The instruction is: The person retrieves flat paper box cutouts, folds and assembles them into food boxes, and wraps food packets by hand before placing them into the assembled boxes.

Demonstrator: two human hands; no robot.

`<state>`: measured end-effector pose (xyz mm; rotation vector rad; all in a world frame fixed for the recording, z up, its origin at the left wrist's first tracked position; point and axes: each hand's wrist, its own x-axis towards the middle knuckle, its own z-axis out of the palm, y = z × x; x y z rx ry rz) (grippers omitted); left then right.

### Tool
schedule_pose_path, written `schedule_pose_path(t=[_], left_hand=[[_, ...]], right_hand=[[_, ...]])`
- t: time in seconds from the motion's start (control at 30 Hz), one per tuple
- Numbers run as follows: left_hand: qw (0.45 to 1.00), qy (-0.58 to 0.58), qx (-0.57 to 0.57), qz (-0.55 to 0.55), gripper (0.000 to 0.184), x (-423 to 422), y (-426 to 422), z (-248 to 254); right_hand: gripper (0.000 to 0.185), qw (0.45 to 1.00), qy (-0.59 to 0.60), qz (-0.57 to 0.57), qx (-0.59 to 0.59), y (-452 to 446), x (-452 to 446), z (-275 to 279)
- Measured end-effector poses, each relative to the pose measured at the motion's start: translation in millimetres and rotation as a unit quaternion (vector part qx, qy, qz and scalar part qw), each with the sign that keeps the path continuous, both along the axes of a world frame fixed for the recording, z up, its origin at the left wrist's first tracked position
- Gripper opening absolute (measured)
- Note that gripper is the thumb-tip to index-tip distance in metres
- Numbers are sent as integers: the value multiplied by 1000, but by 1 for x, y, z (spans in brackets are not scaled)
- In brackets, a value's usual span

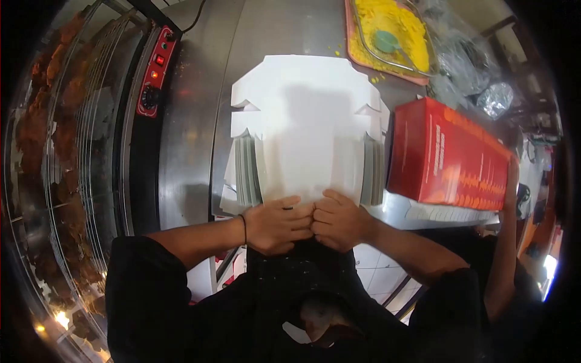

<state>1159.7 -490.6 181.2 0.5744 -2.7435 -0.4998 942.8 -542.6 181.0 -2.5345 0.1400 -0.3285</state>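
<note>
Carton stack point(308, 133): flat, unfolded. Red box point(448, 154): assembled. Left hand point(270, 227), right hand point(342, 221): fingers point(301, 223) curled together; pinch indiscernible.

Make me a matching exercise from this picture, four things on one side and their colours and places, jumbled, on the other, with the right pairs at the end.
Things:
1. cardboard stack
2. box
3. scoop
4. dial

Colours and places:
A. red, beside another person's forearm
B. black, on a red control panel
C. white, at the left hand and right hand
D. green, lying in yellow food

Pairs: 1-C, 2-A, 3-D, 4-B
</note>
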Motion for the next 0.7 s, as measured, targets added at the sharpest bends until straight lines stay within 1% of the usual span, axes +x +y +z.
schedule_pose_path(t=[0.03,0.13,0.17,0.27,0.37,0.47,0.5,0.57,0.63,0.67,0.7], left_hand=[[999,-22,34,26,43,-3,2,-4],[993,-33,99,58,44,-3,-2,-3],[992,-36,100,63,48,-3,-5,-2],[988,-18,119,94,46,-2,-7,-1],[991,19,108,82,40,6,-8,0],[990,29,117,68,32,7,-4,-1],[991,67,80,82,23,5,-3,0],[993,60,13,103,23,4,6,-5],[987,58,-64,138,24,0,11,-4],[985,67,-93,127,24,0,16,-2],[983,76,-119,120,25,0,21,4]], right_hand=[[21,999,-13,-37,-20,2,3,-6],[26,996,18,-79,-27,1,10,-9],[29,995,28,-87,-34,1,11,-10],[31,993,21,-114,-22,1,16,-11],[31,992,10,-121,-31,2,16,-8],[26,992,0,-119,-30,2,12,-5],[24,992,-14,-122,-13,4,10,-6],[21,990,-45,-133,13,7,4,-9],[18,988,-48,-144,-10,17,-5,-5],[17,988,-52,-145,-23,18,-7,-4],[18,983,-80,-166,-21,23,-9,-2]])
